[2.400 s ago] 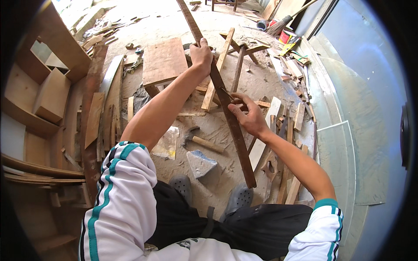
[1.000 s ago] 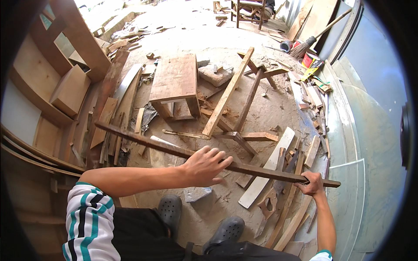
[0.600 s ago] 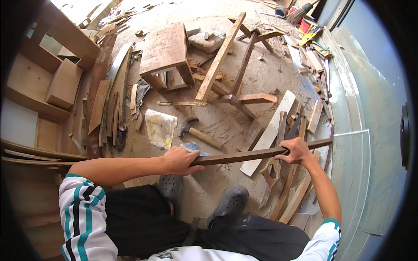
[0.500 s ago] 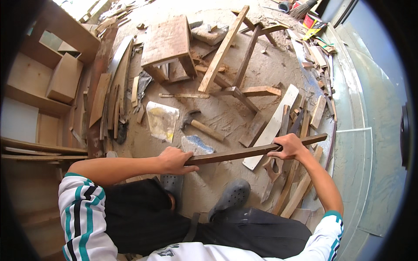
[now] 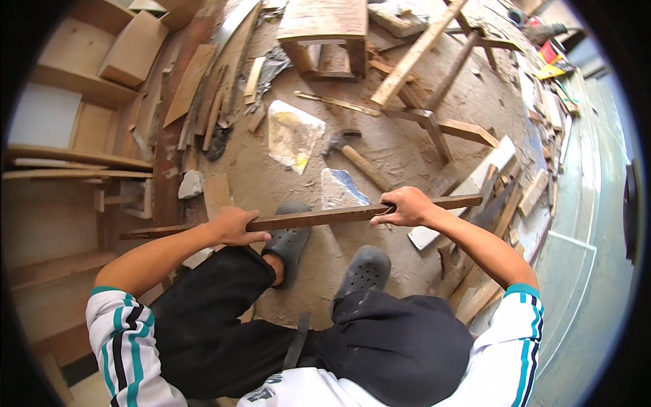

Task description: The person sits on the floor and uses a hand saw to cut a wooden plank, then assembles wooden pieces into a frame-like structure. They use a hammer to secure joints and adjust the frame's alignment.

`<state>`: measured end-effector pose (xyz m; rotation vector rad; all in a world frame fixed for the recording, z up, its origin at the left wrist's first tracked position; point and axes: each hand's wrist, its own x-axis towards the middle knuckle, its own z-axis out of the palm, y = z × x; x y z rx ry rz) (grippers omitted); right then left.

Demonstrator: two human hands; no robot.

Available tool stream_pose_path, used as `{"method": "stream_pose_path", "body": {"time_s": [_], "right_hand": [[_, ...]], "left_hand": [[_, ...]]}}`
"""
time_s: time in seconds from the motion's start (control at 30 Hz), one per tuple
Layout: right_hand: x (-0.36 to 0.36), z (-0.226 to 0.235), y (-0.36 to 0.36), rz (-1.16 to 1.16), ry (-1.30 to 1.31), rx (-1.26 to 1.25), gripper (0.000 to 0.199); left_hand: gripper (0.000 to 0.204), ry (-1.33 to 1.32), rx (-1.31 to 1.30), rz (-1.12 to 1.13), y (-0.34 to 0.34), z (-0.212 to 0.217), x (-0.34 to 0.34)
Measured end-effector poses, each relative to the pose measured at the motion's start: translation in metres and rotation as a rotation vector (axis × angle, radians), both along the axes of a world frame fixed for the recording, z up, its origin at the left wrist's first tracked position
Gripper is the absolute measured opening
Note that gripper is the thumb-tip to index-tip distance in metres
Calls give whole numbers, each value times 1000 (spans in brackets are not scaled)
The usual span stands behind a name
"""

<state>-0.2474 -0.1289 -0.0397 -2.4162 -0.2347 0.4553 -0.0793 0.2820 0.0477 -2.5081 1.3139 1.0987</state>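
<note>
Nearest to the camera, the person's legs in black trousers end in two grey clogs point(image 5: 366, 271) that stand on the sandy floor point(image 5: 400, 152). Just above the knees, both hands hold one long wooden strip point(image 5: 312, 218) almost level across the body. The left hand point(image 5: 232, 226) is closed around it from above, near the left third, and the right hand point(image 5: 405, 205) is closed around it toward the right end. With the two grips well apart, the strip probably stays balanced and does not turn. The strip is thin, dark brown and rough, and its far right end passes over a pale board point(image 5: 468, 186). Further away, a hammer point(image 5: 356, 159) lies on the floor beside a clear plastic bag point(image 5: 293, 134). Beyond them stands a low wooden stool point(image 5: 325, 27) among many scattered wood pieces.
</note>
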Motion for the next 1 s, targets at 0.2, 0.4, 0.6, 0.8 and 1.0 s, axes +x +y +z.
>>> {"method": "stream_pose_path", "body": {"time_s": [0.2,0.4,0.6,0.8,1.0], "right_hand": [[66,-7,58,96,-249,92,63],[99,-12,101,160,-408,-25,59],[101,-26,110,88,-394,-51,58],[83,-12,111,-17,-410,-275,53],[53,50,91,-42,-211,-511,44]], "left_hand": [[73,-36,298,-23,30,21,34],[74,62,-55,123,6,-14,35],[68,174,-124,99,-18,-76,27],[64,219,-282,141,-31,-102,27],[71,241,-364,116,-39,-124,36]]}}
